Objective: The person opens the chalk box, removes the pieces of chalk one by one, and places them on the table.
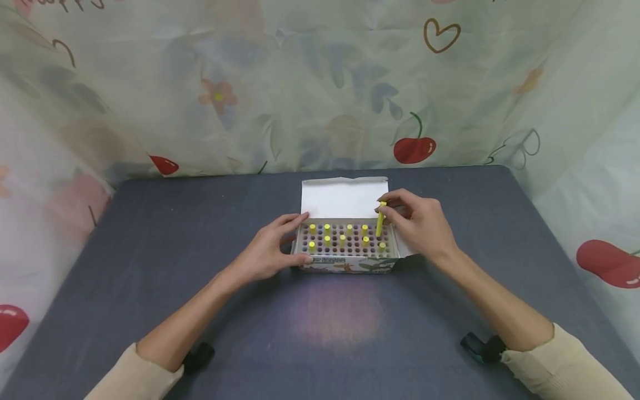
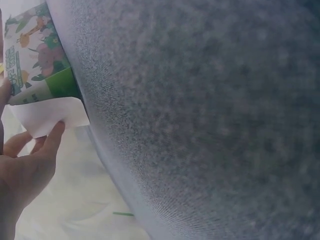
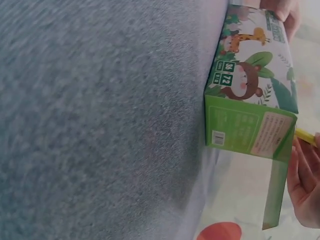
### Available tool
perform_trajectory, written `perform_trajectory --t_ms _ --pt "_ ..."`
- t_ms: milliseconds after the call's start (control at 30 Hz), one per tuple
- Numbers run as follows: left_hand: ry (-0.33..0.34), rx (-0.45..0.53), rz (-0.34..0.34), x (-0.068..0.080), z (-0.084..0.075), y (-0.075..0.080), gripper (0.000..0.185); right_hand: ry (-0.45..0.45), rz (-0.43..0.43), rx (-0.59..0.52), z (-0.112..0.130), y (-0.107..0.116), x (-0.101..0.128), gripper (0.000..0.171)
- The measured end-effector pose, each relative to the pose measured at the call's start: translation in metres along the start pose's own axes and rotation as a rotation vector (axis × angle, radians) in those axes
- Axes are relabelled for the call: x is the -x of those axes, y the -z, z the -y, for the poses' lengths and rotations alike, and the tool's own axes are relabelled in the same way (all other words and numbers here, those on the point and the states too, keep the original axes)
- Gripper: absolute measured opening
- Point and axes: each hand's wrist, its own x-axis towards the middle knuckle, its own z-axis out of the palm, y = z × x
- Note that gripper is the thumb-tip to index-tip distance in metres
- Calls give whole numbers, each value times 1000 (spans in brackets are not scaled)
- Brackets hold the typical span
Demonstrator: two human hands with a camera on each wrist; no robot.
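Beige sleeves point(image 1: 137, 378) over table point(image 1: 330, 333), curtain point(image 1: 310, 83) behind, left grip point(image 1: 270, 247) round box point(image 1: 350, 265), right grip point(image 1: 419, 219) round yellow stick point(image 1: 380, 223).

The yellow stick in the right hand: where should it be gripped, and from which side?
Probably by its upper end, from above and the right, as the right hand pinches it: the yellow stick is slim and nearly upright, its lower end at the box, while the left hand takes up the left side and the open lid the far side.
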Motion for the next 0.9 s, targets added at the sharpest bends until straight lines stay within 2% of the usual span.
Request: perform_trajectory --t_ms 100,300,367,700,900 --pt "-3 1 10 0 0 -3 89 -40 7 -55 3 1 3 18" --pt "7 13 21 -1 0 -6 89 -156 93 -315 12 2 6 23" --pt "13 14 19 -2 0 -5 89 -179 112 -368 14 1 5 24" --pt "23 -4 22 0 -2 -1 89 -281 209 -506 29 -7 8 29" --pt "29 -22 3 0 -5 2 89 -293 248 -549 40 -15 9 27"
